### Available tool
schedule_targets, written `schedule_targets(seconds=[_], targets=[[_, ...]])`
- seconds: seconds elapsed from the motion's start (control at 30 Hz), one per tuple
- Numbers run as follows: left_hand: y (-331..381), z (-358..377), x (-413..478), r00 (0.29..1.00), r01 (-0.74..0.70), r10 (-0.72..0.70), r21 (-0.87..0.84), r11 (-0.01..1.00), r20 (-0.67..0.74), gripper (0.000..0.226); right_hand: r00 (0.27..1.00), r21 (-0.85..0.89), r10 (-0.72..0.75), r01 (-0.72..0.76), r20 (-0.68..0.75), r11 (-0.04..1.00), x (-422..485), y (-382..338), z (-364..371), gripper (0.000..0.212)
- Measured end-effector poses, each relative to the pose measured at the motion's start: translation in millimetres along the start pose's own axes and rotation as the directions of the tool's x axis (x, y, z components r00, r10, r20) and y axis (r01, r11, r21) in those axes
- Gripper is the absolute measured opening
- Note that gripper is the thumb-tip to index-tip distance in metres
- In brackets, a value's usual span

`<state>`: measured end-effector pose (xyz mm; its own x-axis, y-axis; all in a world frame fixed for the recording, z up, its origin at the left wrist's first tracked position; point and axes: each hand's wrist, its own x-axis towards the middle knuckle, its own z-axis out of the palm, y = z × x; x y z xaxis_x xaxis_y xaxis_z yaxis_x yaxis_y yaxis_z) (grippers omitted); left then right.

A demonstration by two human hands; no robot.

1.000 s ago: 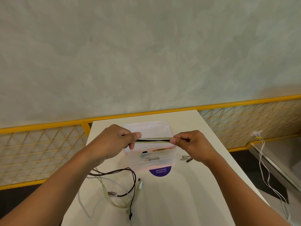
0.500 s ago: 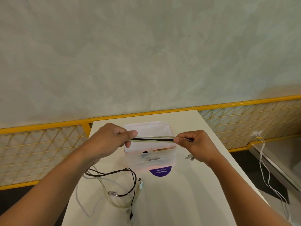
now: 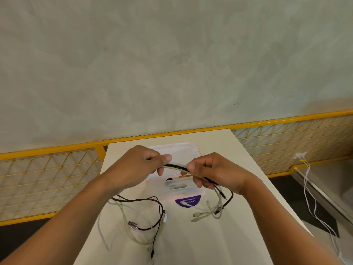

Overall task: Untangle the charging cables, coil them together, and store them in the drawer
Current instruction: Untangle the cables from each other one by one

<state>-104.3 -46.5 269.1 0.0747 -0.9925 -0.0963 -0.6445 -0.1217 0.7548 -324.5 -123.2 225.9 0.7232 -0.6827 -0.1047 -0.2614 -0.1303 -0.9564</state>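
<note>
Both hands hold a bundle of charging cables (image 3: 176, 166), black and pale white strands running side by side. My left hand (image 3: 142, 165) pinches the bundle's left part between thumb and fingers. My right hand (image 3: 212, 172) grips it a short way to the right. Loose black and white loops (image 3: 145, 217) trail from under my left hand onto the table. Plug ends (image 3: 208, 212) hang below my right hand and lie on the table. A small translucent drawer box (image 3: 175, 188) with a pink rim stands just behind and below the hands, partly hidden by them.
The white table (image 3: 200, 241) is narrow, with edges close at left and right. A purple round sticker (image 3: 188, 201) lies in front of the box. A yellow mesh railing (image 3: 47, 178) runs behind. White cables (image 3: 313, 203) hang from a wall socket at right.
My hands have come closer together, so the stretch of cable between them is shorter. More cable and plug ends now lie below my right hand.
</note>
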Motion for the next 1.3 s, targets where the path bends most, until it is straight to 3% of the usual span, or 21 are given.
schedule_targets(seconds=[0.2,0.33,0.43,0.53,0.7,0.77,0.93,1.0,1.13,1.3], targets=[[-1,4,4,0.996,-0.092,0.090,0.080,0.993,0.027,0.046,0.994,-0.026,-0.026,0.024,-0.105,0.999,9,-3,13,0.033],[1,-5,2,0.979,-0.032,0.006,0.129,0.991,0.203,0.051,0.991,-0.068,-0.057,0.049,-0.121,0.996,8,-3,15,0.027],[9,2,7,0.972,-0.025,-0.014,0.163,0.986,0.236,0.056,0.989,-0.098,-0.103,0.093,-0.107,0.991,12,-6,21,0.021],[10,16,11,0.992,-0.031,0.017,0.111,0.993,0.128,0.063,0.982,-0.121,-0.138,0.123,-0.128,0.985,13,-9,23,0.023],[4,7,13,0.995,-0.014,0.029,0.148,0.989,-0.097,0.058,0.993,-0.006,-0.041,0.040,-0.110,0.999,2,-1,0,0.020],[-1,-2,13,0.996,0.010,0.006,0.161,0.987,-0.093,0.058,0.994,0.027,-0.031,0.034,-0.105,0.999,-3,4,-6,0.017],[1,-2,14,0.987,0.042,-0.089,0.322,0.946,0.132,0.057,0.987,0.019,-0.006,0.009,-0.158,1.000,3,6,9,0.012],[8,7,15,0.986,0.025,-0.079,0.336,0.942,0.150,0.058,0.988,0.000,-0.036,0.036,-0.151,0.999,7,4,17,0.012],[17,26,21,0.999,-0.037,0.026,0.380,0.924,0.033,0.065,0.981,-0.027,-0.093,0.089,-0.168,0.996,14,-3,29,0.020],[13,21,19,0.992,-0.030,0.065,0.298,0.954,-0.109,0.062,0.987,0.068,-0.085,0.095,-0.138,0.993,7,-5,16,0.011]])
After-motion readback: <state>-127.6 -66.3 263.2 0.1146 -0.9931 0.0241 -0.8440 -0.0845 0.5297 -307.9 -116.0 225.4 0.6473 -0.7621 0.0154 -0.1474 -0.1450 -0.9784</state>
